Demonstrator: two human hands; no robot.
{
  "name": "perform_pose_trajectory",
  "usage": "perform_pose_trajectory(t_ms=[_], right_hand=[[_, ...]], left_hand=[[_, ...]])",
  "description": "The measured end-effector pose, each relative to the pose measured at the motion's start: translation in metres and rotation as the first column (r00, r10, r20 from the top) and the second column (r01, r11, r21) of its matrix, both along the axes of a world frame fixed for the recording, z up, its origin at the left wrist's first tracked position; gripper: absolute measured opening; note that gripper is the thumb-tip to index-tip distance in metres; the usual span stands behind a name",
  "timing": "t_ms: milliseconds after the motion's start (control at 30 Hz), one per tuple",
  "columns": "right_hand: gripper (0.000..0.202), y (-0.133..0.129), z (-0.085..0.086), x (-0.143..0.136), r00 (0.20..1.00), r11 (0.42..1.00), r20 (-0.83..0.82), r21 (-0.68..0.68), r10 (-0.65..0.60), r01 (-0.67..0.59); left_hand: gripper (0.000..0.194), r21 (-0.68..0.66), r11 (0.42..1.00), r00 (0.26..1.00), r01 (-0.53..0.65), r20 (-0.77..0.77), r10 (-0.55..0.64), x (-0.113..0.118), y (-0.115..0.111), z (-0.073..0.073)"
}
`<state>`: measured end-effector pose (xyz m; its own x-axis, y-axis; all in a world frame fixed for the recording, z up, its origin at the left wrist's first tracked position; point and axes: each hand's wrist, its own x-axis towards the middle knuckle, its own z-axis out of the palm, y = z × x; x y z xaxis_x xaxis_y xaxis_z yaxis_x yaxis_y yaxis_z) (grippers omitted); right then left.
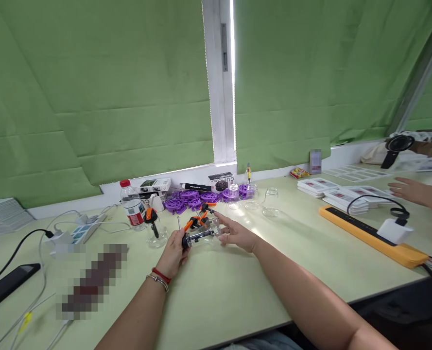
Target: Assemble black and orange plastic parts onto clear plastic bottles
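My left hand (172, 253) is closed around the black end of a clear glass-like piece (201, 237) with a dark bar along it, held sideways just above the table. At its other end, the bent fingers of my right hand (237, 234) touch the clear wall. Black-and-orange clamps (197, 222) are right behind this piece; whether they are fixed to it I cannot tell. To the left stands a clear cup (156, 240) with another orange-and-black clamp (150, 217) on it.
Purple plastic parts (190, 198) lie behind my hands, beside a bottle (131, 206) and boxes (155, 185). Clear cups (271, 198) stand farther right. A yellow power strip (369, 234), card stacks (316, 187) and another person's hand (412, 190) are at right; a phone (9, 284) and cables are at left.
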<state>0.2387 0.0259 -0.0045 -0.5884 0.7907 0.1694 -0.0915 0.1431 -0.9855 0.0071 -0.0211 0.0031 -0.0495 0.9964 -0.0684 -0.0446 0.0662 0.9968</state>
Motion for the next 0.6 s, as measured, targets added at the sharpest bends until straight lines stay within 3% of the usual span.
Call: perform_pose_trajectory(t_ms=[333,467,600], right_hand=[[0.057,0.003,-0.001,-0.009,0.998,0.996,0.057,-0.078,-0.040,0.044],[0.060,0.002,-0.002,-0.010,0.989,0.990,0.123,-0.104,-0.080,0.093],[0.061,-0.003,0.003,-0.006,1.000,0.999,0.013,-0.046,-0.013,0.014]], left_hand=[[0.037,0.004,1.000,1.000,0.003,-0.031,-0.003,0.001,-0.001,-0.001],[0.037,0.004,1.000,0.999,0.013,-0.035,-0.013,0.001,-0.001,-0.001],[0.037,0.018,1.000,0.999,0.008,-0.036,-0.007,-0.002,-0.001,0.000]])
